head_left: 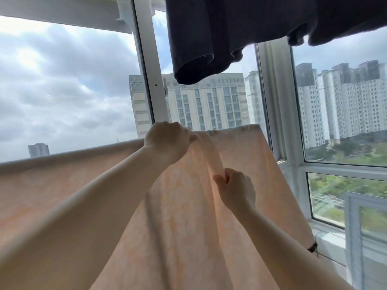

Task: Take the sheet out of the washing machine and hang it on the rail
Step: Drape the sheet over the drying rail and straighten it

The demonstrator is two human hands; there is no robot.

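Both hands grip a peach sheet draped across the view in front of a window.

The sheet point(62, 185) hangs spread from far left to right of centre, its top edge running level across the window; whatever carries it is hidden under the cloth. The left hand point(167, 141) has its fingers curled over that top edge, pinching the cloth. The right hand point(236, 189), nearer and lower, is closed around a gathered fold that runs up to the left hand. A dark garment point(219, 38) hangs overhead at upper right, apart from the sheet. Behind stand the white window frame point(149, 70) and, outside, tall buildings point(205, 103) under a cloudy sky. A dark band point(312, 246) circles the right wrist.
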